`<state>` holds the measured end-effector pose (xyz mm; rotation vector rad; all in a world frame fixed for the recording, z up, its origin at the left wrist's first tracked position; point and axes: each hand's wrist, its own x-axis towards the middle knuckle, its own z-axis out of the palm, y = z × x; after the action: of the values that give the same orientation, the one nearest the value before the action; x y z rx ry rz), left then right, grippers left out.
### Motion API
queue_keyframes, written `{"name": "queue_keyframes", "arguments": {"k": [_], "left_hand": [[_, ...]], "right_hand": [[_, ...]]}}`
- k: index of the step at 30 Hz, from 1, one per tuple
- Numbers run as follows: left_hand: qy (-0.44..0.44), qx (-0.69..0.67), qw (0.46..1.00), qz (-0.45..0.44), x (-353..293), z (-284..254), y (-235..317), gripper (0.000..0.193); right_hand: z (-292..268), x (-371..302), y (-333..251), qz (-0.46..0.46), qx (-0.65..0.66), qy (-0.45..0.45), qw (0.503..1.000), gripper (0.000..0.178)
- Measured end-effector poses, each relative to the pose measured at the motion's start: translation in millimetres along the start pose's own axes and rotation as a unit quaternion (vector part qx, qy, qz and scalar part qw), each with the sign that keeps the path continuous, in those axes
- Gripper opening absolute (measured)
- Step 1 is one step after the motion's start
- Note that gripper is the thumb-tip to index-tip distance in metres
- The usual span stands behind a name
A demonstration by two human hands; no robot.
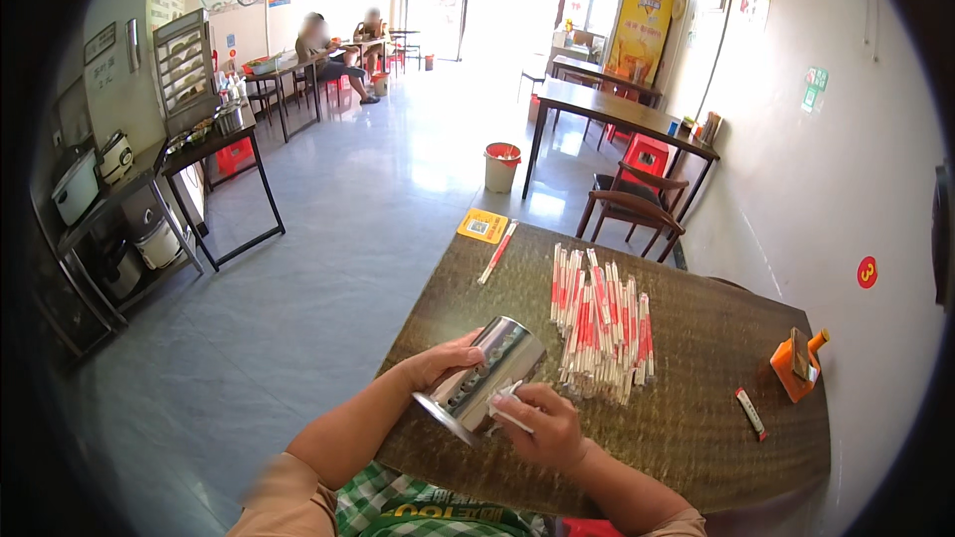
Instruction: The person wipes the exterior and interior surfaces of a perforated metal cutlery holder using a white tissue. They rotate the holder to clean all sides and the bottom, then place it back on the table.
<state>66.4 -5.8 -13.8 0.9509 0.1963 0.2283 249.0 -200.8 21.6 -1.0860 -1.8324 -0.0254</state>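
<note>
My left hand [446,360] is wrapped round the side of a shiny metal canister [509,350] with a row of holes and a flared rim at its near end. The canister is tilted above the near part of the dark table [438,472]. Pinched in my right hand [549,428], a crumpled white tissue [509,408] presses against the canister's side. Just beyond lies a pile of paper-wrapped chopsticks [602,323] with red bands. A single wrapped pair [497,254] rests apart at the far left of the table.
A yellow card [484,226] lies at the table's far left corner. An orange box [794,366] and a small white-and-red packet [751,414] are on the right. Beyond stand a wooden chair [637,204], a bin [501,169] and other tables; two people sit far back.
</note>
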Motion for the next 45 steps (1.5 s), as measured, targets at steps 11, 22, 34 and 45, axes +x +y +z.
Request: {"name": "queue_keyframes", "arguments": {"k": [11, 22, 34, 45], "left_hand": [[0.033, -0.019, 0.999, -0.023, 4.2, 3.5, -3.5, 0.087], [0.065, 0.05, 0.996, -0.028, 2.9, 18.2, 5.8, 0.095], [0.108, -0.001, 0.994, 0.019, -1.1, 8.1, -6.3, 0.103], [0.064, -0.06, 0.995, -0.038, -9.1, 8.0, 5.9, 0.085]], "right_hand": [[-1.8, 6.5, 2.8, -0.002, -0.021, 0.002, 1.0, 0.033], [-20.8, 12.1, 46.1, 0.089, -0.093, 0.079, 0.989, 0.036], [-10.1, 3.1, 49.4, 0.124, 0.035, 0.076, 0.989, 0.033], [6.5, -7.2, 0.2, 0.002, 0.084, -0.062, 0.995, 0.029]]}}
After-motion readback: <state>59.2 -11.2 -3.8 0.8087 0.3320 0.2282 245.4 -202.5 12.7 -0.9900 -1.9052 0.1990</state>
